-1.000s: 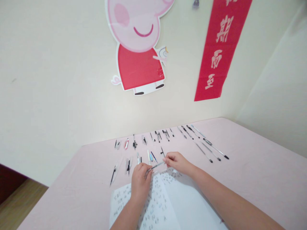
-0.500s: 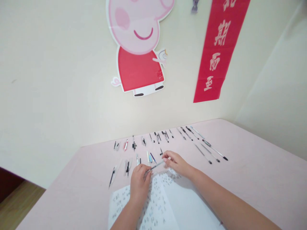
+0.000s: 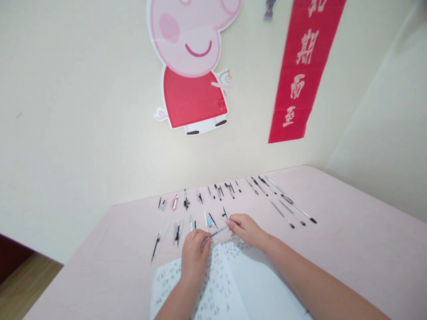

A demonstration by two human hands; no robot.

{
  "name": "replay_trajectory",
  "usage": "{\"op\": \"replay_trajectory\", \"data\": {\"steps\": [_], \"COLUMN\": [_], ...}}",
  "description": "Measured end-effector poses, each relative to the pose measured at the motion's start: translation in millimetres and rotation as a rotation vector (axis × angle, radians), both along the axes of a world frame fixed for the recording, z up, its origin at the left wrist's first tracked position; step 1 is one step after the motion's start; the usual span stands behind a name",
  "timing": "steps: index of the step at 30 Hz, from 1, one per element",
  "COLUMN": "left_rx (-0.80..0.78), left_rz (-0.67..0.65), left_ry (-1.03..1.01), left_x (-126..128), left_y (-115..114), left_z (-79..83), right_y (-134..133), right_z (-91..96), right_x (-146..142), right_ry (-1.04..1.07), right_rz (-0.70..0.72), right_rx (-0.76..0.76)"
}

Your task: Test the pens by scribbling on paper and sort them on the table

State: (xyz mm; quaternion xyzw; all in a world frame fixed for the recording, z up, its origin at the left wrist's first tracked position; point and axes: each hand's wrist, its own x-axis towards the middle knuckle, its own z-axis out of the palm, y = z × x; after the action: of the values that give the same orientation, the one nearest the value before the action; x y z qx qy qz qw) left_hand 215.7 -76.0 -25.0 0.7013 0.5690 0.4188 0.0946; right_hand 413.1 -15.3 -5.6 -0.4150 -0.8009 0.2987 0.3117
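Observation:
Above the top edge of an open notebook (image 3: 267, 284), both hands grip one slim, clear pen (image 3: 219, 232) with a dark tip section. My left hand (image 3: 196, 246) is closed round the pen's left end, hiding part of it. At the other end, the fingertips of my right hand (image 3: 246, 229) pinch it. A short black pen part (image 3: 224, 213) lies just beyond the right fingers. Handwriting fills the notebook's left page and the top of its right page.
Pens in pieces, such as a pink one (image 3: 175, 202) and a black refill (image 3: 155, 247), lie in rows on the pink table (image 3: 353, 253). At the right are several longer pens (image 3: 299, 209). A wall with a red banner (image 3: 296, 89) rises behind the table.
My right fingers have shifted slightly and drawn together at the pen's right end. My left hand has hardly moved, and the pen stays between both hands.

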Motion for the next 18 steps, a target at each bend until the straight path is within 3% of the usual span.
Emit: {"op": "replay_trajectory", "data": {"steps": [5, 18], "left_rx": [-0.014, 0.002], "left_rz": [0.000, -0.020], "left_ry": [-0.004, -0.005], "left_x": [0.3, 1.8], "left_y": [-0.1, -1.5], "left_z": [0.1, 1.8], "right_y": [-0.5, 2.0], "right_z": [0.8, -4.0], "right_x": [1.6, 0.8], "right_ry": [0.065, -0.014], "right_rz": [0.030, 0.036], "right_rx": [0.003, 0.078]}}
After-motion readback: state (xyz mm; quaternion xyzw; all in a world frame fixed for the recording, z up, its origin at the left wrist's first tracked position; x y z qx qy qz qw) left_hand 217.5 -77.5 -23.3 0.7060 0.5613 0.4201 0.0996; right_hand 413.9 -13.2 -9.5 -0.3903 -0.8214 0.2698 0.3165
